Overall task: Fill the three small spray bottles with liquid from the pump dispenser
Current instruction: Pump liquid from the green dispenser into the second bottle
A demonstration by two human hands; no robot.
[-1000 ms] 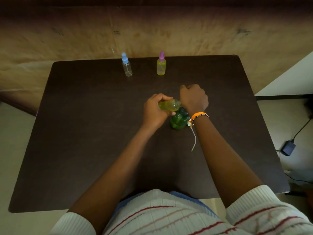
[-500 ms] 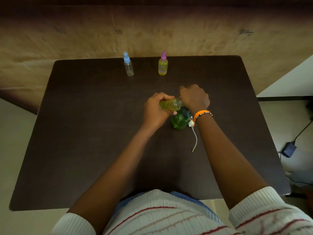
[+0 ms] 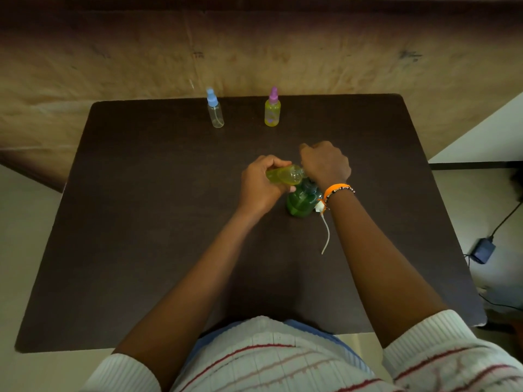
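Yellow-green liquid shows in the small spray bottle, tilted mid-table in the left hand, fingers wrapped round it. Its mouth vanishes under the right hand, curled atop the green pump dispenser, nozzle hidden. Blue-capped bottle and purple-capped bottle stand at the table's far edge. No labels readable.

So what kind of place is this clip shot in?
Probably a plain room in a home, not a lab: a dark wooden table against a worn, stained wall, with a charger lying on the pale floor.
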